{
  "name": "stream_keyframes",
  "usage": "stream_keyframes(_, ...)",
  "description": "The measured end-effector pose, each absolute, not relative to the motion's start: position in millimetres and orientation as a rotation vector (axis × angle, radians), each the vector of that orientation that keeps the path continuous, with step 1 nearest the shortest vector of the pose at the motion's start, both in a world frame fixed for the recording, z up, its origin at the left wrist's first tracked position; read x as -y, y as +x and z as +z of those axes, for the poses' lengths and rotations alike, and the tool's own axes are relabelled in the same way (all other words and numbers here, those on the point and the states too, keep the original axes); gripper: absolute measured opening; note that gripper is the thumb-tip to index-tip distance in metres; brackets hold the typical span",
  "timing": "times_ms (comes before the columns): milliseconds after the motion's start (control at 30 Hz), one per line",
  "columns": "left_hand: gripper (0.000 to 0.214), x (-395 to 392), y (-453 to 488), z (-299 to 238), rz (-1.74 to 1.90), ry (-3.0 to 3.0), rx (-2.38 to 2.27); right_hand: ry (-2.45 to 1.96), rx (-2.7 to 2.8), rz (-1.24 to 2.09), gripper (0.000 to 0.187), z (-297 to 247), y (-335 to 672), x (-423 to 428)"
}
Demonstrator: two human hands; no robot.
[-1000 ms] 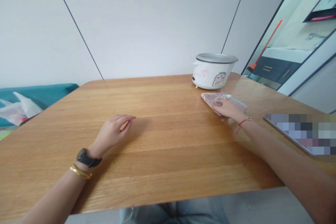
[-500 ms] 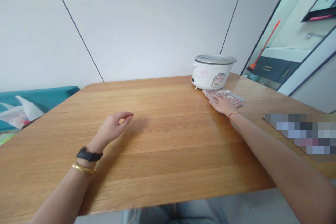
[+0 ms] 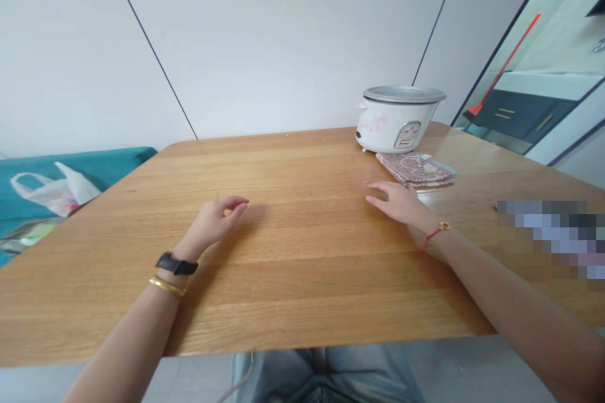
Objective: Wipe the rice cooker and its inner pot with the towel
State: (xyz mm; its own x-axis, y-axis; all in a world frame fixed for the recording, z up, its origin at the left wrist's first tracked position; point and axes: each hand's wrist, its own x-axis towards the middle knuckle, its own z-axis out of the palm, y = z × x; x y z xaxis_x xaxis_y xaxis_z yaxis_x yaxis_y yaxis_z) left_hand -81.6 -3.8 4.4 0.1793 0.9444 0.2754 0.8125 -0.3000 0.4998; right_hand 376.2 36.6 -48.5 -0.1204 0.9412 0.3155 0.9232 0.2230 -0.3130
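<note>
My left hand (image 3: 220,220) hovers over the left half of the wooden table (image 3: 293,264). Its fingers curl so that their tips meet the thumb, with nothing visible in them. On the right, my right hand (image 3: 399,203) is open, thumb apart from the fingers, and holds nothing. Just beyond it lies a folded cloth with a red-and-white pattern (image 3: 413,168), inside what looks like a clear wrapper. Behind the cloth stands a white rice cooker (image 3: 385,128) with a grey rim and a front switch panel. I cannot see into the cooker.
A pixelated flat thing (image 3: 558,230) is at the table's right side. Past the left edge, a white plastic bag (image 3: 61,195) rests on a teal seat (image 3: 118,160). A pale wall (image 3: 293,44) rises behind the table. A red broom (image 3: 508,63) leans beyond the doorway.
My right hand has come off the cloth and drawn back toward me, leaving the cloth in front of the cooker. The left hand keeps its curled shape; the view has shifted slightly.
</note>
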Motion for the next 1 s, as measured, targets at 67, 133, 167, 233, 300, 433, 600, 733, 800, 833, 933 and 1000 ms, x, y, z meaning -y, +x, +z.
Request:
stream_keyframes(67, 0.043, 2.8, -82.5, 2.5, 0.864, 2.114, -1.697, -1.623, 1.976, 0.113, 0.041, -47.0, 379.6, -36.2)
stream_keyframes(133, 0.043, -0.4, -85.2, -0.4, 0.942, 1.968, -1.751, -1.56, 1.829, 0.192, 0.037, -43.9, 381.1, -37.2)
stream_keyframes(167, 0.043, -2.5, -87.2, -2.0, 0.977, 1.892, -1.786, -1.544, 1.748, 0.23, 0.036, -42.3, 381.0, -37.9)
stream_keyframes(233, 0.043, -6.8, -91.3, -5.2, 1.038, 1.767, -1.842, -1.502, 1.58, 0.346, 0.033, -40.2, 379.9, -39.8)
stream_keyframes(300, 0.043, -10.0, -94.5, -7.7, 1.077, 1.691, -1.85, -1.44, 1.414, 0.496, 0.031, -40.5, 378.8, -41.9)
stream_keyframes(433, 0.044, -10.1, -92.5, -9.8, 1.106, 1.662, -1.795, -1.335, 1.225, 0.707, 0.029, -47.4, 378.6, -45.4)
stream_keyframes(600, 0.046, -6.4, -82.3, -11.1, 1.019, 1.769, -1.792, -1.33, 1.189, 0.806, 0.035, -54.2, 372.4, -45.4)
stream_keyframes(733, 0.046, -8.2, -84.2, -16.4, 0.954, 1.823, -1.812, -1.365, 1.237, 0.791, 0.038, -53.9, 365.9, -44.0)
stream_keyframes(800, 0.046, -10.1, -87.1, -19.1, 0.957, 1.829, -1.808, -1.375, 1.226, 0.8, 0.038, -53.4, 364.8, -43.7)
stream_keyframes(833, 0.046, -10.8, -88.2, -20.0, 0.962, 1.828, -1.806, -1.38, 1.22, 0.804, 0.038, -53.0, 364.7, -43.7)
stream_keyframes(933, 0.045, -11.8, -88.5, -20.3, 0.977, 1.805, -1.798, -1.39, 1.204, 0.819, 0.035, -51.8, 365.4, -44.0)
stream_keyframes(1000, 0.045, -11.3, -87.3, -19.6, 0.971, 1.785, -1.782, -1.391, 1.192, 0.836, 0.032, -51.1, 365.7, -44.2)
